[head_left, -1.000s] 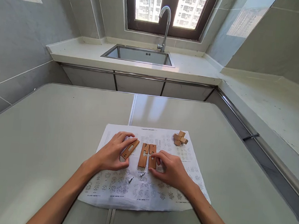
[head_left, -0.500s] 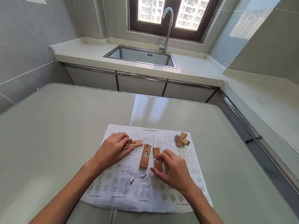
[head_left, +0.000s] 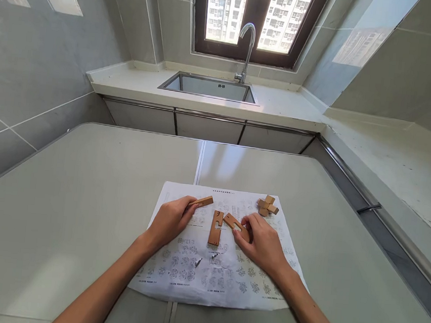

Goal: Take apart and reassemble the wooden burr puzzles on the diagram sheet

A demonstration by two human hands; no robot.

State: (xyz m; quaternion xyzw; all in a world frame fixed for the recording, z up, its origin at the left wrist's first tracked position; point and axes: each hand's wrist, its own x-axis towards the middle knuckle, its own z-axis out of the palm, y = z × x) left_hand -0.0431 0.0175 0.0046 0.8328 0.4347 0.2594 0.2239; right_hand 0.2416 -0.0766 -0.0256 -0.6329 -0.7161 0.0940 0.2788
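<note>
My left hand [head_left: 174, 217] is closed on one end of a slim wooden puzzle piece [head_left: 204, 200], whose free end points right. In my right hand [head_left: 260, 237] another notched wooden puzzle piece [head_left: 233, 221] is gripped by its lower right end, lying at a slant. Between the hands a third notched wooden piece [head_left: 214, 236], with a dark mark near its top, lies upright on the printed sheet [head_left: 187, 293]. Its top right corner is close to the right-hand piece; whether they touch I cannot tell.
At the sheet's upper right corner sits a cross-shaped cluster of joined wooden blocks [head_left: 268, 206]. Small dark torn-looking marks [head_left: 198, 262] show on the paper. The pale table [head_left: 82, 194] spreads around it. Beyond stand a sink [head_left: 211, 87] and faucet [head_left: 248, 53].
The left-hand piece has been tipped onto its narrow side. My right hand has turned its piece from near upright to a slant. The whole view has shifted slightly.
</note>
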